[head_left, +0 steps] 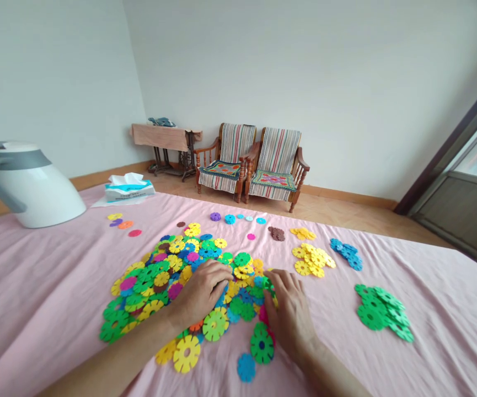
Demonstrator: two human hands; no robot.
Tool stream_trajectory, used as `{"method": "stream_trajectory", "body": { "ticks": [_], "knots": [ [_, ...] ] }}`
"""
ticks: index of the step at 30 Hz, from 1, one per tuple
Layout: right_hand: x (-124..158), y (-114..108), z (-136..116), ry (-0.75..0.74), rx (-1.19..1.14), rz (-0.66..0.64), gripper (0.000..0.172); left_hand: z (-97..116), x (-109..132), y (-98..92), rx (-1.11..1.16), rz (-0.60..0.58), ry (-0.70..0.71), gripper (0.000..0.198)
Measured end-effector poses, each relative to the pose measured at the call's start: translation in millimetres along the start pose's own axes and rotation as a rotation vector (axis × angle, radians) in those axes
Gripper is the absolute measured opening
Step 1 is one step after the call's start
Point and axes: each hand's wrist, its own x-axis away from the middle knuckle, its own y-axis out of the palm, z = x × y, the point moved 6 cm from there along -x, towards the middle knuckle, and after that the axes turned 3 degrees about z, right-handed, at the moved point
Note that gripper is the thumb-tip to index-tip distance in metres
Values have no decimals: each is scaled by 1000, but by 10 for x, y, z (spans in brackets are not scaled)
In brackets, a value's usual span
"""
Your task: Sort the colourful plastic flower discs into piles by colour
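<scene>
A heap of flower-shaped plastic discs (151,275) in yellow, green, blue, pink and other colours lies on a pink cloth (316,336). My left hand (205,284) rests over the heap's right half, fingers bent and thumb close to them; what lies under the fingertips is hidden. At the heap's right edge is my right hand (290,300), cupped with thumb and fingers apart, touching green discs. Just below it lie a larger green disc (262,343) and a blue disc (246,368). A yellow disc (187,353) sits at the heap's front.
Sorted discs form green (381,311), yellow (315,259), blue (346,253) and brown (277,234) groups on the right. Purple discs (215,216) lie farther back. A white jug (43,187) and tissue pack (129,188) stand left. Two chairs (279,160) are beyond.
</scene>
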Motion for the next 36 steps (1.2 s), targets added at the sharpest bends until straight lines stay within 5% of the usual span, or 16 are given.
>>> {"method": "stream_trajectory", "body": {
  "ticks": [8,17,23,31,36],
  "knots": [
    [150,128,-644,-369,-23,-153,14,35,-7,4,-1,-13,12,21],
    [178,306,-672,-484,158,-110,10,40,2,28,20,-30,6,24],
    [95,207,-398,-192,6,-33,15,31,2,31,22,-19,17,22],
    [-119,132,483,367,-365,-38,22,57,0,6,26,0,39,22],
    [-128,134,752,464,-405,-3,23,65,5,14,46,2,49,21]
  ]
}}
